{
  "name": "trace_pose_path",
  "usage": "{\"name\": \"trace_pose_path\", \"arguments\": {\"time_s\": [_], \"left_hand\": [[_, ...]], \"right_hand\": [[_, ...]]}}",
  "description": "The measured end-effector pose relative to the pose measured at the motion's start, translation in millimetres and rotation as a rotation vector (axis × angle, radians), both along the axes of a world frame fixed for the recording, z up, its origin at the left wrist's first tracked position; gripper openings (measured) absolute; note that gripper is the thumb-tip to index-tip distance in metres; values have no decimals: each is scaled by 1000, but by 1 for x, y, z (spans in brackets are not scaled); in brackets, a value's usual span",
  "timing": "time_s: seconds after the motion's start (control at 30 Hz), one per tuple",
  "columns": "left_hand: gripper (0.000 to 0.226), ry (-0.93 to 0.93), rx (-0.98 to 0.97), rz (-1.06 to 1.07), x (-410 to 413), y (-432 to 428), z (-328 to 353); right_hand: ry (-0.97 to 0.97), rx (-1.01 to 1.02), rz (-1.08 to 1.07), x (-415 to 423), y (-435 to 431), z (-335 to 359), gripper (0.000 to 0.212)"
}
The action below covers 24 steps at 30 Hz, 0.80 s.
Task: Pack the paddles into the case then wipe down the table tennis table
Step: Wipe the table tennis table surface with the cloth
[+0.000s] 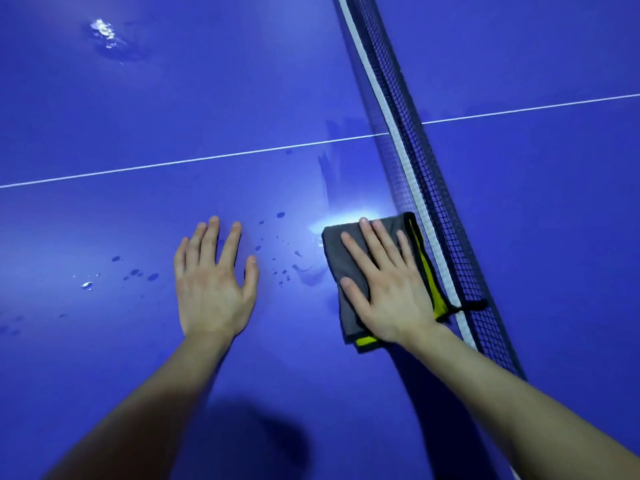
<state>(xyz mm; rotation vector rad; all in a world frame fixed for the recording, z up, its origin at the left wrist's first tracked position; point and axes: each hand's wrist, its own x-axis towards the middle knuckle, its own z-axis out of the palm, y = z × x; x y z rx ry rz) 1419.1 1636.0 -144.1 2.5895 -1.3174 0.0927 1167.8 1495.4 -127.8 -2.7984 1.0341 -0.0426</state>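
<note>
Where the cloth lies: a folded grey cloth [334,251] with a yellow inner face lies flat on the blue tabletop [173,98], on the near side of the white line [207,157], with its right edge against the foot of the net [433,188].
Right hand [388,289]: palm down on the cloth, fingers straight and spread, thumb out to the left; it presses the cloth flat and curls round nothing.
Left hand [211,285]: palm down on the bare tabletop, left of the cloth and apart from it, fingers straight and slightly spread, holding nothing.
Surface: glossy, with a bright glare just beyond the cloth's far edge.
Water: small drops [280,271] are scattered between the two hands and to the left of the left one; a smeared streak [325,174] runs from the cloth toward the white line; a larger puddle [104,34] sits far off toward the far left.
Net detail: dark mesh with a white top band, crossing the white line.
Shadow [249,441]: a dark patch on the tabletop between the two forearms.
</note>
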Motion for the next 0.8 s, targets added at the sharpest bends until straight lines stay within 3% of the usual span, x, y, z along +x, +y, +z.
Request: {"name": "trace_pose_path", "arguments": {"time_s": [0.27, 0.57, 0.67, 0.8], "left_hand": [[59, -15, -31, 4, 1, -1, 2], [61, -1, 2, -3, 1, -1, 3], [61, -5, 12, -7, 0, -2, 3], [61, 4, 1, 0, 1, -3, 2]], "right_hand": [[-23, 42, -176, 119, -169, -5, 71], [-82, 62, -136, -44, -1, 0, 68], [-104, 70, -153, -24, -36, -1, 67], [-137, 90, -297, 71, -147, -11, 70]]}}
